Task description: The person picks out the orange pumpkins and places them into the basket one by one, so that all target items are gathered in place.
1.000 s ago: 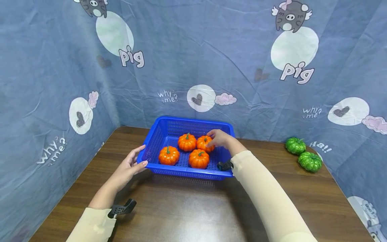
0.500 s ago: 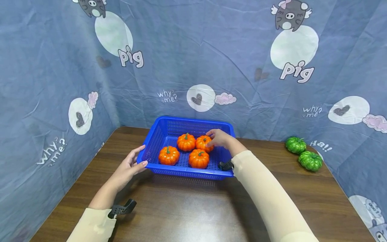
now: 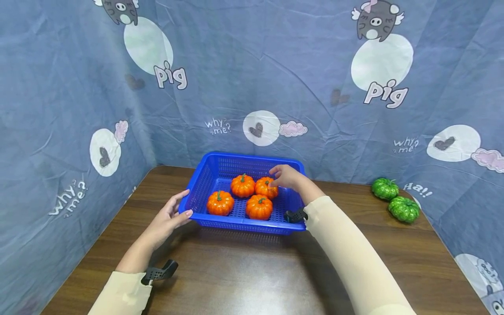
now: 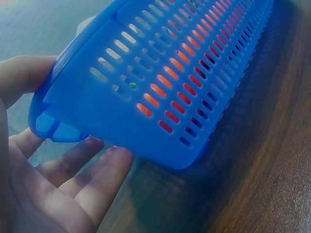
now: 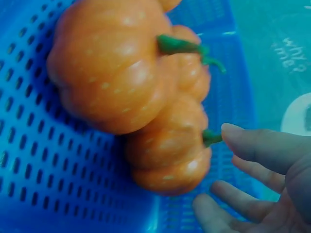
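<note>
A blue plastic basket with slotted walls stands on the table and holds several orange pumpkins. At its left end my left hand grips the rim. In the left wrist view the thumb of the left hand lies over the rim, with fingers beneath the handle. Inside the right part, my right hand hovers at the back right pumpkin. The right wrist view shows the right hand with fingers spread beside this pumpkin, thumb tip close to its green stem, nothing held.
Three more pumpkins share the basket: one at the back, one at front left, one at front centre. Two green pumpkins lie at the table's far right. A patterned blue cloth hangs behind the wooden table.
My right hand has risen slightly off the back right pumpkin, its fingers parting from it. The left hand and the basket stay in place.
</note>
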Available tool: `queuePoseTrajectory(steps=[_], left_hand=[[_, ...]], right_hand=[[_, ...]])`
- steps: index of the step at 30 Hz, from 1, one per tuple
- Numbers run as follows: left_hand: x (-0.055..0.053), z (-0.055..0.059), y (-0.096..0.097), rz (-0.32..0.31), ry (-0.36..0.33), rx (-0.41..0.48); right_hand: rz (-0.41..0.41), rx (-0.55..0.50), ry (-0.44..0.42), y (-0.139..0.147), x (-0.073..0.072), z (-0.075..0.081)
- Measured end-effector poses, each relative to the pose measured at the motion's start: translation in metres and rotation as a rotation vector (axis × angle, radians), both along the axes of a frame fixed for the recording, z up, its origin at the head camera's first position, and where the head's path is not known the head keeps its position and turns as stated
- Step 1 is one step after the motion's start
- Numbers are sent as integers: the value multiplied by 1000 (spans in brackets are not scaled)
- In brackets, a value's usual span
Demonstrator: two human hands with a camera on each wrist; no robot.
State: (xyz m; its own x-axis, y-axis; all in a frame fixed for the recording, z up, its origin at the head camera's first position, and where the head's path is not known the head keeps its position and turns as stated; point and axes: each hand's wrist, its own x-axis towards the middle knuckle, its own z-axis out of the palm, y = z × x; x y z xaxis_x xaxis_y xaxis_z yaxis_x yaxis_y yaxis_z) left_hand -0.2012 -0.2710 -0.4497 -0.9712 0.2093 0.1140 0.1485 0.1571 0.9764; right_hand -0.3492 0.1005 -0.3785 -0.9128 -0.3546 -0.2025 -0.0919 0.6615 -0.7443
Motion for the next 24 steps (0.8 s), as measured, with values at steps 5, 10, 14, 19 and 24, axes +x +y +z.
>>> queuePoseTrajectory(steps=[5, 10, 14, 19, 24], left_hand=[[0, 0, 1, -1, 6, 4], [0, 1, 1, 15, 0, -12], [0, 1, 1, 18, -7, -24], [1, 1, 1, 18, -9, -24], [0, 0, 1, 10, -6, -5]], right_hand=[[32, -18, 23, 5, 6, 14], [44, -42, 12, 9, 11, 27], [40, -54, -24, 10, 17, 33], [46, -7, 3, 13, 24, 37], [66, 22, 73, 18, 32, 38]])
